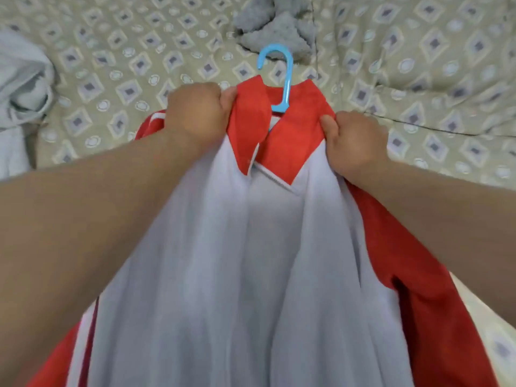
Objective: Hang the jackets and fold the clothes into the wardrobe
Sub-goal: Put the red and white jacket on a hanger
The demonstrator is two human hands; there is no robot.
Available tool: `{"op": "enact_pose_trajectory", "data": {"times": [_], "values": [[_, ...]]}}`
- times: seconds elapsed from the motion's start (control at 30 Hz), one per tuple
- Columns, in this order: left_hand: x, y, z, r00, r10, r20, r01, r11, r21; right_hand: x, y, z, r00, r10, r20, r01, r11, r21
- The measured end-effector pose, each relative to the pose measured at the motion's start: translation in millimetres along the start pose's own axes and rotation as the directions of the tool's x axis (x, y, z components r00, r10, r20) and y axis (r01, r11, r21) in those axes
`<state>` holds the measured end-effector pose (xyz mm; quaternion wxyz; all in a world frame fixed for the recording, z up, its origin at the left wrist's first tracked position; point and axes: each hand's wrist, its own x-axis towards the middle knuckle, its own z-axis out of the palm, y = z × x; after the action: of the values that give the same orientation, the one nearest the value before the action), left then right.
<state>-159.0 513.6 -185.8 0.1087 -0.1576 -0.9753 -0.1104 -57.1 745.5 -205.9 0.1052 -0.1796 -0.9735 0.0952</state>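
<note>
in the near middle, a red and white jacket [251, 247], spread over a patterned bedspread [125, 65] and running from the far middle down to the near edge, white cloth in the middle, red at the sides. at its far end, a red collar [248, 127], open in a v. inside the collar, a blue plastic hanger [282, 79], with only hook and neck in sight, the hook lying on the bedspread just beyond the collar and curling to the left, the rest hidden under the cloth. grips the left flap of the collar with the left hand [195, 110], fingers curled round its edge, thumb against the red cloth. pinches the right side of the collar with the right hand [351, 141], thumb on top of the red cloth, fingers folded in against the white. both hands closed on the jacket, one on each side of the hanger's neck, neither touching the hook. white stripes along the red sleeve at the near left. beyond the hook, at the far edge, a rumpled grey fleecy cloth [273, 26], just apart from the hanger. at the far left, a crumpled pale grey garment [22, 88] on the bedspread, well apart from the jacket. slight blur over hands and cloth.
</note>
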Motion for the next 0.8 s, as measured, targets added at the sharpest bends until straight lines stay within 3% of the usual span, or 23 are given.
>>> {"op": "enact_pose_trajectory", "data": {"times": [0.07,0.17,0.27,0.37,0.63,0.8], "values": [[-14,-3,1,1.000,-0.008,-0.018,0.006,0.996,-0.093,-5,-2,5,1.000,0.005,-0.002,-0.005,0.999,-0.035],[-84,-5,1,0.987,0.131,0.088,-0.113,0.975,-0.191,-59,-7,-1,0.990,-0.140,-0.035,0.142,0.989,0.043],[-170,-13,4,0.958,0.188,0.218,-0.154,0.975,-0.162,-154,-14,-5,0.954,-0.276,0.113,0.270,0.961,0.064],[-202,-20,12,0.932,0.189,0.310,-0.165,0.981,-0.103,-201,-17,11,0.918,-0.356,0.173,0.353,0.934,0.051],[-198,-17,12,0.929,0.154,0.335,-0.134,0.987,-0.084,-203,-20,15,0.930,-0.300,0.211,0.300,0.953,0.037],[-233,-15,-9,0.896,0.115,0.429,-0.057,0.988,-0.145,-220,-39,-1,0.941,-0.163,0.297,0.147,0.986,0.073]]}}
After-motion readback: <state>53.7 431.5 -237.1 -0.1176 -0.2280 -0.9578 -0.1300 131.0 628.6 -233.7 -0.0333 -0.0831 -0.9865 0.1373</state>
